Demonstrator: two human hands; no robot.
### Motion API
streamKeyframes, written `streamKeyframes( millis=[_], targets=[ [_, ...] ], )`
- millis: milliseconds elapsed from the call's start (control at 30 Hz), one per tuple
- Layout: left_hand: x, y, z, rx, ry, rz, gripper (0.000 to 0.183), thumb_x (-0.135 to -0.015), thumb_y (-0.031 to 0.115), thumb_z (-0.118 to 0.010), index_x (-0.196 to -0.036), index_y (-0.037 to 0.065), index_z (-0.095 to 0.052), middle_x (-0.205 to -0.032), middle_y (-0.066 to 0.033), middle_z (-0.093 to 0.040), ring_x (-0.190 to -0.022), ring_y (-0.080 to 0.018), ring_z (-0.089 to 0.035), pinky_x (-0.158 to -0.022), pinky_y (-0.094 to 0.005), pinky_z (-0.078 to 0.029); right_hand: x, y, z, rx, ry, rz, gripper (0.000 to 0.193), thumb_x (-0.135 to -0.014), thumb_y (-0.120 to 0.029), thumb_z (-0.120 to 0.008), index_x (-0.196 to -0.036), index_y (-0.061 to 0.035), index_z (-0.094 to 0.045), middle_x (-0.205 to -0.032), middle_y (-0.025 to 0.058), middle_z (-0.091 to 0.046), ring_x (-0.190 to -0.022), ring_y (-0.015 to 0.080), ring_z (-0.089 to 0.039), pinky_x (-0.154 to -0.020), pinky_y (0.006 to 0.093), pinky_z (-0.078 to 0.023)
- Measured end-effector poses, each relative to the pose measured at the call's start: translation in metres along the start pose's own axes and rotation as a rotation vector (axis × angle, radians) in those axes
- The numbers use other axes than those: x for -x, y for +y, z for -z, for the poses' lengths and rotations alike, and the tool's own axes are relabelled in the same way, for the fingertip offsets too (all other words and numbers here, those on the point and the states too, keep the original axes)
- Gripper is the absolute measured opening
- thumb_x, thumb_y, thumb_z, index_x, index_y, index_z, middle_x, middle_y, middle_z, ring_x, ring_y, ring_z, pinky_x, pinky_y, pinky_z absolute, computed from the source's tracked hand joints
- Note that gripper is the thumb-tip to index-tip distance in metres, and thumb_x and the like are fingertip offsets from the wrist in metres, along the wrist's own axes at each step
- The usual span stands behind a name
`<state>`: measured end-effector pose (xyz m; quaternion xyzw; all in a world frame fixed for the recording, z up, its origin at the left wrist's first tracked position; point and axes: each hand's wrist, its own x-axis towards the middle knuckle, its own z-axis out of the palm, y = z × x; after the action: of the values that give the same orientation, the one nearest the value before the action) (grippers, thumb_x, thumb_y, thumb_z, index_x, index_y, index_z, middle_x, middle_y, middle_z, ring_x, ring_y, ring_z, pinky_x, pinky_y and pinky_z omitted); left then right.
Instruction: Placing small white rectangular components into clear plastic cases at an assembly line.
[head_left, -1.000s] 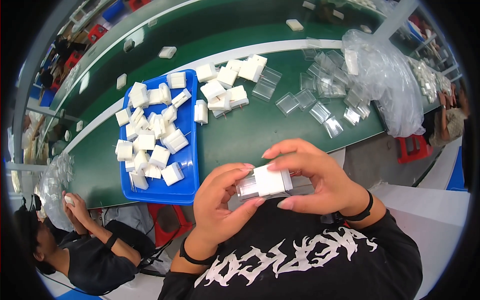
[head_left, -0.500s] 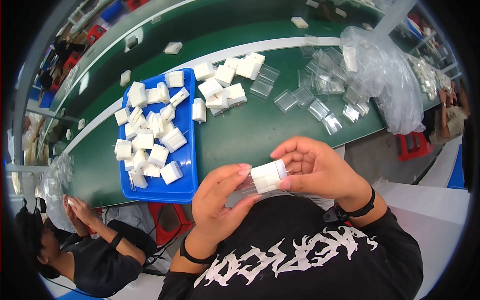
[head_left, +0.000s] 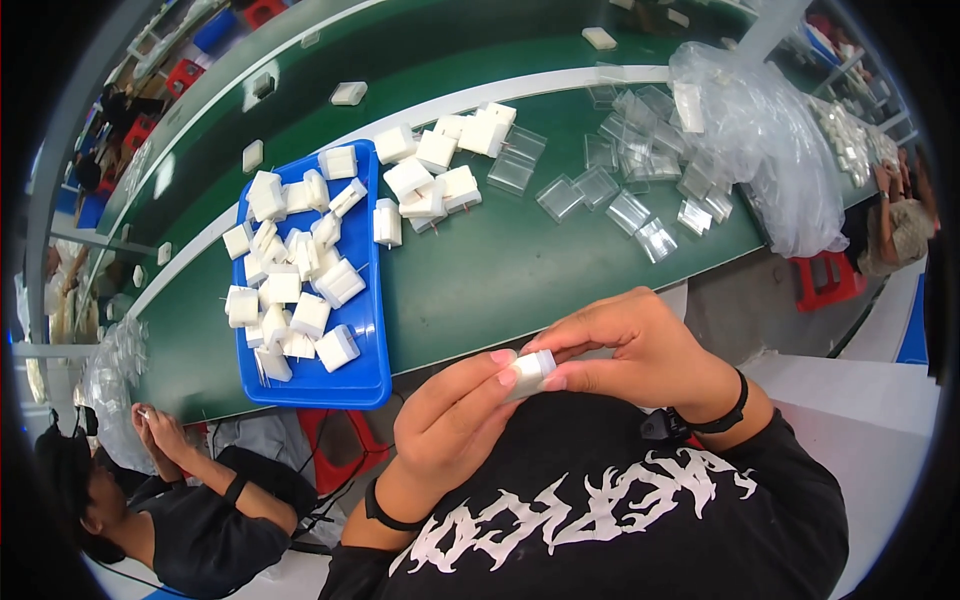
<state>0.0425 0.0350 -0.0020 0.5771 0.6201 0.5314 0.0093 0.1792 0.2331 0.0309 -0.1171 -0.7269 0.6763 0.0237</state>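
Observation:
Close in front of my chest, both hands hold one white plastic block with a pale end cap; a clear sleeve, plain in the earlier frame, is mostly hidden by fingers now. My left hand is closed around its body, fingertips on top. My right hand pinches the capped end between thumb and fingers. Similar white blocks, some with thin metal pins, fill a blue tray to the left. More white blocks lie piled beside the tray on the green table.
Clear plastic sleeves lie scattered on the table at the right, beside a large clear plastic bag. Beyond a pale rail, a green belt carries a few white blocks. A co-worker sits at the left. Red stools stand below the table.
Both hands have closed in around the white block, and my left fingers now cover most of it. The block has tilted, and the sleeve shows less. The view has shifted slightly.

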Motion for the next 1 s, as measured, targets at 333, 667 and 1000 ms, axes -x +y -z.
streamKeyframes(
  millis=[333, 667, 1000],
  targets=[
    [0.004, -0.003, 0.004, -0.054, -0.093, -0.187, 0.029, -0.078, -0.011, -0.073, -0.107, -0.007, -0.072, -0.112, -0.0215, -0.07, -0.09, -0.0338, -0.074, -0.076, -0.0347, -0.063, 0.002, -0.002, 0.004, 0.145, -0.02, 0.274, 0.021, -0.079, -0.008, -0.086, -0.098, -0.0004, -0.079, -0.097, 0.0152, -0.078, -0.087, 0.0266, -0.077, -0.076, 0.032, -0.059],
    [0.009, -0.004, 0.0, 0.064, -0.172, -0.235, 0.033, -0.076, -0.006, -0.074, -0.109, -0.008, -0.072, -0.11, -0.0223, -0.07, -0.092, -0.0354, -0.074, -0.072, -0.0333, -0.061, 0.002, -0.001, 0.014, 0.191, -0.2, 0.225, 0.022, -0.076, -0.011, -0.089, -0.089, 0.0013, -0.077, -0.09, 0.0154, -0.078, -0.084, 0.0276, -0.077, -0.073, 0.0329, -0.061],
    [0.008, -0.002, -0.003, -0.038, -0.094, -0.173, 0.032, -0.078, -0.008, -0.074, -0.109, -0.005, -0.071, -0.113, -0.0198, -0.07, -0.095, -0.0328, -0.074, -0.072, -0.0323, -0.06, 0.009, 0.01, 0.005, 0.222, -0.03, 0.233, 0.031, -0.075, -0.012, -0.09, -0.102, -0.0001, -0.078, -0.099, 0.0123, -0.079, -0.091, 0.028, -0.077, -0.079, 0.0329, -0.06]
  ],
)
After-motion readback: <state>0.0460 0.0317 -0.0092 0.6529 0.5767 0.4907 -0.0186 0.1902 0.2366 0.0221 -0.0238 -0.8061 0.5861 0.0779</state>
